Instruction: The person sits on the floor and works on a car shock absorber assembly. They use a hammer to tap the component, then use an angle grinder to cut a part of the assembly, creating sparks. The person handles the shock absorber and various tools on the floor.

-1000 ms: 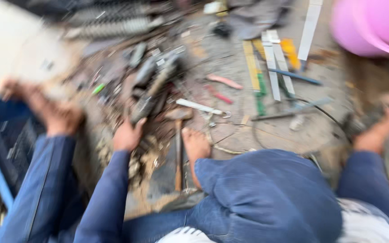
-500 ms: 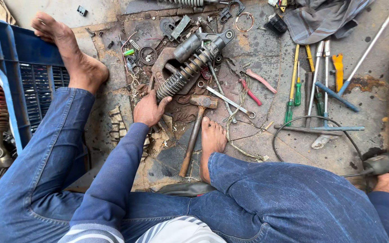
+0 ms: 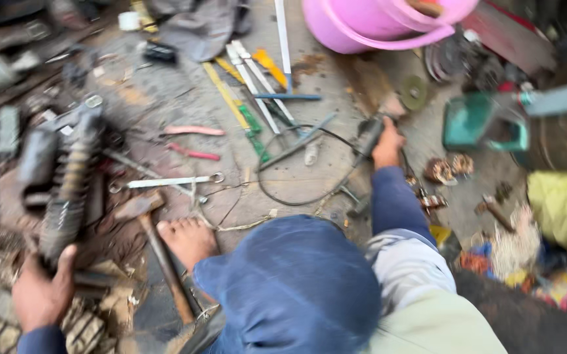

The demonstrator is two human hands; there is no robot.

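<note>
My left hand (image 3: pixel 39 296) is at the lower left, closed around the near end of a dark coil-spring shock absorber (image 3: pixel 64 196) lying on the dirty floor. My right hand (image 3: pixel 388 141) is stretched out to the right and grips a dark corded power tool (image 3: pixel 368 134); its black cable (image 3: pixel 283 193) loops across the concrete. My bare foot (image 3: pixel 188 239) and blue-trousered knee (image 3: pixel 296 282) lie between the two hands. A wooden-handled hammer (image 3: pixel 162 259) rests beside the foot.
A spanner (image 3: pixel 165 182), pink-handled pliers (image 3: pixel 191 141) and several screwdrivers and files (image 3: pixel 250 85) lie ahead. A pink bucket (image 3: pixel 375 29) stands at the top. A green box (image 3: pixel 483 121), a yellow bag (image 3: pixel 565 203) and scrap parts crowd the right.
The view has swung to the right. My right hand has reached out and taken hold of the power tool. My left hand has dropped to the shock absorber's near end.
</note>
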